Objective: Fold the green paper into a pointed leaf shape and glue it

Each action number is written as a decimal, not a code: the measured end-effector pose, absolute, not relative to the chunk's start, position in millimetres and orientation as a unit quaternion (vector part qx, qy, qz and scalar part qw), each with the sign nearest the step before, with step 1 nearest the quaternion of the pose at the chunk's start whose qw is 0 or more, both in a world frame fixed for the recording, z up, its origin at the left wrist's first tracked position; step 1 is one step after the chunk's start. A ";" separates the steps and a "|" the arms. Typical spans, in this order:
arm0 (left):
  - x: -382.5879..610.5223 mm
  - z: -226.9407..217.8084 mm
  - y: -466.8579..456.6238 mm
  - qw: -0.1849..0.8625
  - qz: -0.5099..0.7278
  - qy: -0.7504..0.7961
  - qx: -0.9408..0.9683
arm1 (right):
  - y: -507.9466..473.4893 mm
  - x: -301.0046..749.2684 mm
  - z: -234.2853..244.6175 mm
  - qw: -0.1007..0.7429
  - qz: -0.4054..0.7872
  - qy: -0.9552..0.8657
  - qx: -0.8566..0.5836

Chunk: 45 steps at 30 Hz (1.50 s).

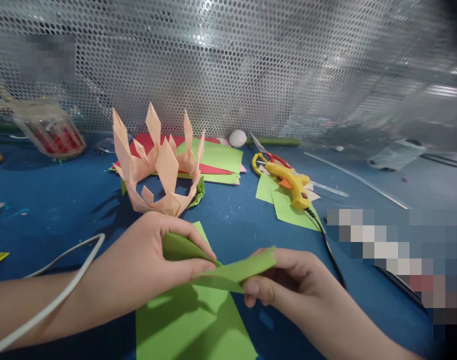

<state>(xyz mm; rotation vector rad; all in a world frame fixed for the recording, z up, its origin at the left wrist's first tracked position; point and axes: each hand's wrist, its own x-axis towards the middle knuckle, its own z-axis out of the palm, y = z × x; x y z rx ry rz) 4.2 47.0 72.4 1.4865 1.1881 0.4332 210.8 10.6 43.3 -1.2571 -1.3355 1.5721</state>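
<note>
Green strip is up between the two hands, over a flat green sheet on the counter. Left hand: thumb and fingers clamped on the bent-over end. Right hand: thumb and fingers pinched on the other end. From where I'm standing, can't tell if that's a crease or just a curl. I'd square the edges first, anchor with the left, then run the right thumb outward along the bend. Light grip; paper that thin probably kinks. White cable crosses the left forearm, could snag. Peach paper crown sits just beyond the left hand: mind the knuckles. Glue gun beyond the right hand, out of the way.
</note>
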 end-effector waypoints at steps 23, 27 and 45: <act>3.1 73.9 54.3 0.474 0.199 0.531 0.674 | 14.3 214.3 45.6 0.408 0.623 -0.529 -0.406; 2.8 70.1 55.5 0.364 0.218 0.552 0.718 | 14.1 215.2 45.2 0.430 0.624 -0.511 -0.404; -0.1 65.6 50.0 0.292 0.286 0.475 0.779 | 44.6 235.7 40.3 0.567 0.626 -0.067 -0.531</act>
